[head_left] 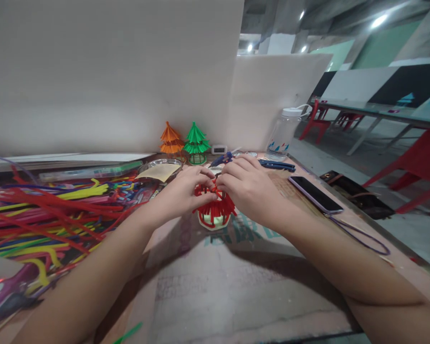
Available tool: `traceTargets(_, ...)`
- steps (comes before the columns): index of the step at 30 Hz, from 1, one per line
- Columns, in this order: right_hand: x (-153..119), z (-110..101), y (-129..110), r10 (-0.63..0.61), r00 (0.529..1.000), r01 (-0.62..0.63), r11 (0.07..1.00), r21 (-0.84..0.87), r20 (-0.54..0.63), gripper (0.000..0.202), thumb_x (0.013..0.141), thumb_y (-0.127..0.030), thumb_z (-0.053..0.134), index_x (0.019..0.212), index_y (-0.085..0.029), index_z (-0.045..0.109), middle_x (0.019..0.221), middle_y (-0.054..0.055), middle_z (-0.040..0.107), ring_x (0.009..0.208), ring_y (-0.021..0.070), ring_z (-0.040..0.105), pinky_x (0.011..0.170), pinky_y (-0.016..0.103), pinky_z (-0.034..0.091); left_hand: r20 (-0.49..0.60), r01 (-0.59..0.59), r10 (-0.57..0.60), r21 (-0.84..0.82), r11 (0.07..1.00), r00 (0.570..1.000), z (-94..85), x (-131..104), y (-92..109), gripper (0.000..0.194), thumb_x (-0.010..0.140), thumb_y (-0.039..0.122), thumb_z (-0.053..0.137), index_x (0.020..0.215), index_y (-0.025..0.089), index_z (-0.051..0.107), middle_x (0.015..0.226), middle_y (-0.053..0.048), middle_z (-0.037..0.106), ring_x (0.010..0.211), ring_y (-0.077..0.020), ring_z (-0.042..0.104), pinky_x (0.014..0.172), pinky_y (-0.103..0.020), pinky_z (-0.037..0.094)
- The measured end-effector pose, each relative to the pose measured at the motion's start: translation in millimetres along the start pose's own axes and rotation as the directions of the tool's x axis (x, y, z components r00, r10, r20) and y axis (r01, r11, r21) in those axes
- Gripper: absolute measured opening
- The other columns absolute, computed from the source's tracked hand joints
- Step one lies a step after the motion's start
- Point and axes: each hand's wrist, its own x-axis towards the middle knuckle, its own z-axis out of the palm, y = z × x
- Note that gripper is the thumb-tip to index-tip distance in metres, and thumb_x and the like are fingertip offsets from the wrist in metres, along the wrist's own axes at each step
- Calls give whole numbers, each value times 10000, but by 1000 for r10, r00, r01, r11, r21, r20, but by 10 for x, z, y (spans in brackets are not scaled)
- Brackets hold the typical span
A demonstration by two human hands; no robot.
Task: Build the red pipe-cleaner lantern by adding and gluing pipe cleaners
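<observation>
A small red pavilion-shaped craft [218, 209] stands on a pale base at the middle of the table, with a fringed red roof tier. My left hand [189, 190] is at its upper left, fingers curved, thumb and fingertips against the red top. From the right, my right hand [244, 185] closes its fingers round the top of the same craft. The fingertips partly hide the upper part, so the exact grip is unclear. Behind stand an orange craft [171, 139] and a green craft [196, 142], both with tiered, pointed roofs.
Colourful pipe cleaners [57, 210] are heaped at the left, near a purple tool [12, 291]. A round dish [157, 169], blue glue gun [220, 159], blue pliers-like tool [277, 165], water bottle [282, 134] and phone [315, 193] lie around the hands. Red chairs stand beyond the right edge.
</observation>
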Motion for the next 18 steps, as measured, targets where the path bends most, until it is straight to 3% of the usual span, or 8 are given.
traceTargets(11, 8, -23, 13, 9, 999, -8, 1000, 30, -36, 251, 1021, -210, 500, 924, -170, 728, 899, 83, 701, 885, 230, 549, 923, 407, 408, 2, -11, 11, 6, 1000, 1000, -15, 2, 2, 161, 938, 343, 640, 856, 205, 658, 1192, -70, 651, 1163, -249, 579, 1042, -455, 455)
traceTargets(15, 22, -147, 115, 150, 982, -137, 983, 119, -116, 212, 1001, -216, 526, 954, -194, 732, 917, 84, 722, 909, 235, 604, 871, 400, 427, 12, -5, 5, -17, 1000, 1000, -21, -2, -1, 177, 939, 369, 645, 859, 214, 676, 1207, -67, 651, 1167, -249, 583, 1046, -460, 455)
traceTargets(18, -53, -170, 190, 311, 942, -257, 908, 331, -122, 182, 988, -267, 559, 910, -194, 706, 884, 63, 729, 844, 205, 642, 782, 341, 454, 32, -3, 4, -33, 999, 999, -24, 0, -10, 185, 942, 375, 637, 861, 213, 680, 1224, -72, 646, 1178, -249, 585, 1052, -465, 456)
